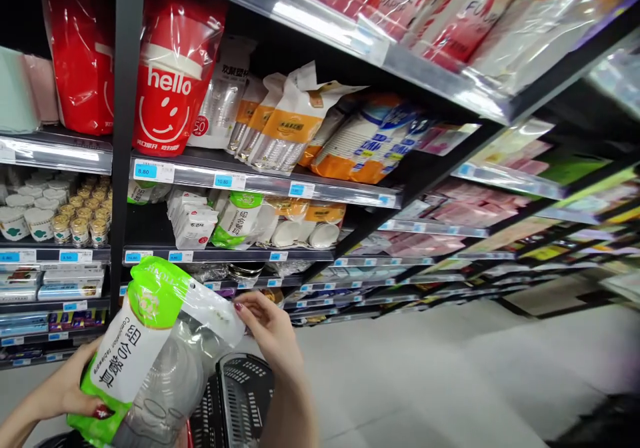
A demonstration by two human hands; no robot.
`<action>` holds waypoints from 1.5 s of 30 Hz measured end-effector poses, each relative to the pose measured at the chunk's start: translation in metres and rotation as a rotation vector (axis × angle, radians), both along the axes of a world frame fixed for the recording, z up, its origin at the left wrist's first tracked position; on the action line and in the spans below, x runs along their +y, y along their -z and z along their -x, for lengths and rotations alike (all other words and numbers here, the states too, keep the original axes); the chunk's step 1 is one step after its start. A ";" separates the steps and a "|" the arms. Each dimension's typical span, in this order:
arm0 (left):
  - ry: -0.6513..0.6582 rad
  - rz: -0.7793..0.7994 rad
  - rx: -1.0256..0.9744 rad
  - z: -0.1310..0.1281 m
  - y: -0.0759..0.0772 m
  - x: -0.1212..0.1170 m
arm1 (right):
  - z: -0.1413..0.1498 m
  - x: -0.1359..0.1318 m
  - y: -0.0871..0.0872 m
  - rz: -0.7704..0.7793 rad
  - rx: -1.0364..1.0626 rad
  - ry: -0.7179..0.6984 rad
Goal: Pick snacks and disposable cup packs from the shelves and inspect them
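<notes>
I hold a clear plastic pack of disposable tableware (150,355) with a green and white label, tilted, low at the left in front of the shelves. My left hand (67,388) grips its lower end, thumb pressed on the green edge. My right hand (270,331) pinches the pack's upper right corner. Below the pack sits a black wire shopping basket (240,395), partly hidden by my right forearm.
Black store shelves (260,183) run from the left away to the right, stocked with red "hello" cup bags (167,81), paper cup packs (300,125), and similar green-label packs (237,218). Blue price tags line the shelf edges. Grey aisle floor (450,368) lies at right.
</notes>
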State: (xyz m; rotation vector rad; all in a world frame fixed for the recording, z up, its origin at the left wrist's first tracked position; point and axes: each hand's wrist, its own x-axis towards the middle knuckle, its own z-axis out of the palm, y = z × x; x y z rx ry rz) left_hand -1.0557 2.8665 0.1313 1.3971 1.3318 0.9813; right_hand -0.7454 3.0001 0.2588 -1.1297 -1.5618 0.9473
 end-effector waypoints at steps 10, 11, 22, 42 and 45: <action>0.215 0.033 0.195 -0.021 -0.025 0.005 | 0.077 0.030 -0.049 -0.189 -0.446 -0.672; 0.225 0.046 0.216 -0.022 -0.031 0.005 | 0.080 0.034 -0.045 -0.202 -0.421 -0.639; 0.284 0.084 0.180 0.016 -0.053 0.012 | 0.092 0.035 -0.023 -0.094 -0.205 -0.371; -0.662 -0.106 -0.297 0.007 -0.055 0.014 | 0.035 -0.019 0.034 0.024 0.315 0.264; -0.710 -0.120 -0.309 0.006 -0.058 0.011 | 0.031 -0.027 0.057 0.039 0.374 0.331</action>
